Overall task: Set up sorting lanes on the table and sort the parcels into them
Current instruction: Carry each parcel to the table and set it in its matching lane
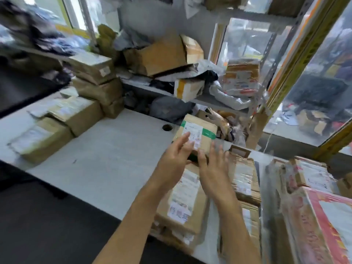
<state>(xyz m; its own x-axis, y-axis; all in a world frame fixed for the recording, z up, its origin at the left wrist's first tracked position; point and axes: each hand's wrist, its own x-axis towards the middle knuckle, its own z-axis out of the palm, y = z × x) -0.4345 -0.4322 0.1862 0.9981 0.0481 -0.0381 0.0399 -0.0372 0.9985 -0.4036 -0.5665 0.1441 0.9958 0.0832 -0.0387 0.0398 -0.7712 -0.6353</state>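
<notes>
My two bare forearms reach forward over a white table [106, 155]. Between my hands sits a small brown cardboard parcel with a green tape band and a white label [196, 133], near the table's far edge, beside a round cable hole [167, 127]. My left hand [176, 153] has straight, spread fingers, the tips lying on or just over the parcel's label. My right hand [213, 159] is also loose and open, fingers pointing forward along the parcel's right side. Neither hand is curled around anything; whether they touch the parcel is blurred.

Just below my hands lies a long brown cardboard box with a white shipping label [183, 199], with more taped boxes to its right. A stack of brown boxes [62, 119] stands well apart at the table's left.

To do this well, I think I should steady the parcel from both sides, read the label, then square it in its lane.
</notes>
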